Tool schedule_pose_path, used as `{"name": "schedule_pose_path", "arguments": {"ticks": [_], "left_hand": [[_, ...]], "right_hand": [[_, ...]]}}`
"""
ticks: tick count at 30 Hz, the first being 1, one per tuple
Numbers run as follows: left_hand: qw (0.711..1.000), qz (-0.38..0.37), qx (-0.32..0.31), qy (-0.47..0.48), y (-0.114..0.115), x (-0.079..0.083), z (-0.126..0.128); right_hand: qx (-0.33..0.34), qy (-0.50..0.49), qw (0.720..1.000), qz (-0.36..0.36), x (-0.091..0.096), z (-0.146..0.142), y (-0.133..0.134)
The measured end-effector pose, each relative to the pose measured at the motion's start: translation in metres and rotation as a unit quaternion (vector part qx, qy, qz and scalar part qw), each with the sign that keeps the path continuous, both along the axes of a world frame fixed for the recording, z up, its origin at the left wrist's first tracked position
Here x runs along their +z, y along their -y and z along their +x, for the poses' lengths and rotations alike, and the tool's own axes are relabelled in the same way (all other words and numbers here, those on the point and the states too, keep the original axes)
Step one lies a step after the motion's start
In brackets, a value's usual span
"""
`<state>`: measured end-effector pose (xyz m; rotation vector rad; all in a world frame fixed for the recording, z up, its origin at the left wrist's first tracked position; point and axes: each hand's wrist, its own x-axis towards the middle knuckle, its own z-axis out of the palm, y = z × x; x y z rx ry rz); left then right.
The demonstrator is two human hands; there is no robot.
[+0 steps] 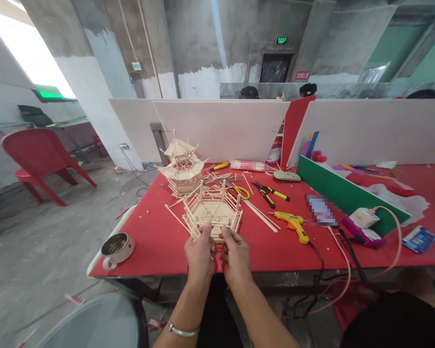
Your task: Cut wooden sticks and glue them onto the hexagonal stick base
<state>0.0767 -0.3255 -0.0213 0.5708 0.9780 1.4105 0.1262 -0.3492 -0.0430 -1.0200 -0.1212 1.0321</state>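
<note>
A hexagonal frame of thin wooden sticks (213, 212) lies on the red table (159, 241) right in front of me. My left hand (200, 256) pinches the frame's near edge, fingers closed on it. My right hand (235, 257) grips the same edge just to the right, fingers also closed. Behind the frame stands a finished two-tier pagoda of sticks (182, 166). Loose sticks (261, 216) lie to the right of the frame.
A yellow glue gun (293, 224), yellow-handled cutters (271, 192), scissors (241, 191), a stick bundle (248, 166) and a green board (344, 195) lie to the right. A metal cup (116, 247) sits at the table's left corner. White partitions (221, 128) stand behind; a red chair (39, 157) is at left.
</note>
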Motion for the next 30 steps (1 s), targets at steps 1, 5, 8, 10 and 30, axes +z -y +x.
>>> {"name": "schedule_pose_path", "arguments": {"ticks": [1, 5, 8, 10, 30], "left_hand": [[1.000, 0.002, 0.001, 0.002, -0.001, 0.000, 0.000], [1.000, 0.003, 0.001, 0.004, -0.002, -0.001, 0.001], [1.000, 0.007, 0.000, 0.002, -0.002, -0.001, 0.001], [1.000, 0.009, 0.000, 0.001, -0.002, -0.001, 0.001], [0.968, 0.145, -0.148, -0.139, 0.042, -0.030, 0.065]], "right_hand": [[-0.002, 0.001, 1.000, 0.000, 0.000, 0.000, -0.001], [-0.004, 0.000, 1.000, 0.002, 0.000, 0.001, -0.003], [0.004, -0.010, 1.000, 0.015, 0.002, 0.001, -0.003], [0.010, -0.010, 0.999, 0.029, 0.004, 0.001, -0.003], [-0.169, 0.388, 0.906, -0.012, 0.014, 0.103, 0.056]]}}
